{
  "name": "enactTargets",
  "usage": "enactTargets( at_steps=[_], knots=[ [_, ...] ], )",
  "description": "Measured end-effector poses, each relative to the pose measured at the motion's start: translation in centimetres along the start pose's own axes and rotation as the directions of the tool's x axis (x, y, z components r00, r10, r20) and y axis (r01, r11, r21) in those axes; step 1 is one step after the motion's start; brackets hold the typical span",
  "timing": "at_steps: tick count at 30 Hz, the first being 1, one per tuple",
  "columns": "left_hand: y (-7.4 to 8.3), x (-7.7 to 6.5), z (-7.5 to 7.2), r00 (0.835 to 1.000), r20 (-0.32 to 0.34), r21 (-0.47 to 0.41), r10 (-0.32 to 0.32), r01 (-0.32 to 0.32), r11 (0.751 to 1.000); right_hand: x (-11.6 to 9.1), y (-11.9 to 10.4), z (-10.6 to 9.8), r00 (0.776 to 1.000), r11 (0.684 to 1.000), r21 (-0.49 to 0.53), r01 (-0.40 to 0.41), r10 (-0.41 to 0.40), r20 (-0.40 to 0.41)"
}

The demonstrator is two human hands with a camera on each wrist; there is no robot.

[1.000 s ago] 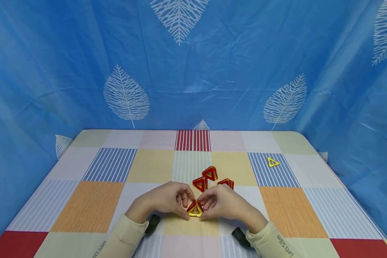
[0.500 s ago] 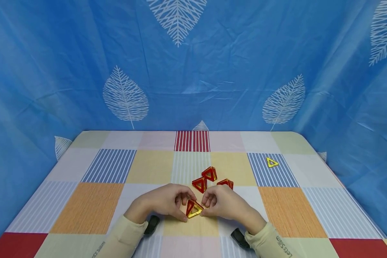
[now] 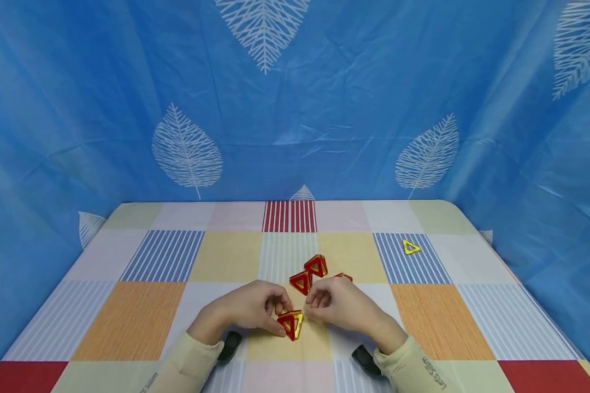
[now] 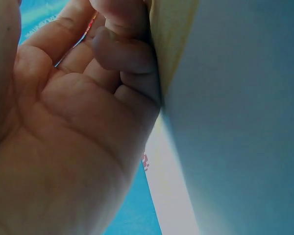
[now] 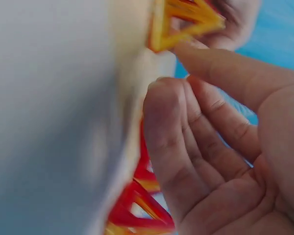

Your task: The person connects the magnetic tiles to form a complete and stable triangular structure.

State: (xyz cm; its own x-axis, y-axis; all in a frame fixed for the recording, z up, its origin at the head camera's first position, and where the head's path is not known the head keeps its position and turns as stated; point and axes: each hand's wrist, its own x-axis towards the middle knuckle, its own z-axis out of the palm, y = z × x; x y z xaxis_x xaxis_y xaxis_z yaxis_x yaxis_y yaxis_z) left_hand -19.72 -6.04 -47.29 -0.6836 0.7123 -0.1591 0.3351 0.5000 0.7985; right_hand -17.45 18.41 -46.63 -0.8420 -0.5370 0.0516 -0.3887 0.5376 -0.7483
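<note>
My left hand point(image 3: 251, 305) pinches a small pyramid of triangular magnetic tiles point(image 3: 290, 324) between thumb and fingers, low over the tablecloth. Its red side faces the front and its yellow side faces right. The right hand point(image 3: 341, 305) is just right of it, fingers loosely bent. In the right wrist view, that hand's thumb tip overlaps a corner of the pyramid's yellow tile point(image 5: 159, 34), while the fingers are apart from it. The left wrist view shows the left palm point(image 4: 73, 127) and curled fingers close to the cloth; the pyramid is mostly hidden there.
Behind the hands are two red-and-yellow pyramids, one nearer point(image 3: 301, 282) and one farther point(image 3: 317, 265). A third pyramid point(image 3: 344, 275) is partly covered by the right hand. One flat yellow triangle point(image 3: 411, 248) lies at the right. A blue leaf-print curtain point(image 3: 295, 109) encloses the table.
The pyramid has turned: its yellow side has swung from the front to the right, and a red side has come forward. The right hand's fingertips have come away from its side.
</note>
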Motion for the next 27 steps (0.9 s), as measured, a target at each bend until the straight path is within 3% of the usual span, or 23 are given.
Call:
enactTargets(
  at_steps=[6, 11, 15, 19, 27],
  knots=[
    [0.1, 0.0, 0.2, 1.000, 0.001, -0.030, -0.017, 0.017, 0.999, -0.8, 0.6, -3.7, 0.994, 1.000, 0.022, -0.022, 0.024, -0.105],
    [0.1, -0.1, 0.2, 1.000, -0.002, -0.028, 0.000, 0.000, 1.000, -1.5, 3.1, -8.1, 0.972, 0.995, -0.047, -0.090, 0.078, -0.220],
    [0.1, -0.2, 0.2, 1.000, -0.003, -0.026, 0.003, -0.003, 1.000, -2.5, 6.2, -11.6, 0.933, 0.974, -0.086, -0.210, 0.173, -0.316],
    [0.1, -0.2, 0.3, 1.000, 0.000, -0.044, -0.005, 0.005, 0.999, -3.9, 9.2, -14.3, 0.879, 0.928, -0.065, -0.366, 0.322, -0.352],
    [0.2, -0.2, 0.3, 1.000, 0.001, -0.059, -0.008, 0.008, 0.998, -4.9, 13.2, -16.1, 0.772, 0.820, -0.020, -0.572, 0.530, -0.350]
  ],
)
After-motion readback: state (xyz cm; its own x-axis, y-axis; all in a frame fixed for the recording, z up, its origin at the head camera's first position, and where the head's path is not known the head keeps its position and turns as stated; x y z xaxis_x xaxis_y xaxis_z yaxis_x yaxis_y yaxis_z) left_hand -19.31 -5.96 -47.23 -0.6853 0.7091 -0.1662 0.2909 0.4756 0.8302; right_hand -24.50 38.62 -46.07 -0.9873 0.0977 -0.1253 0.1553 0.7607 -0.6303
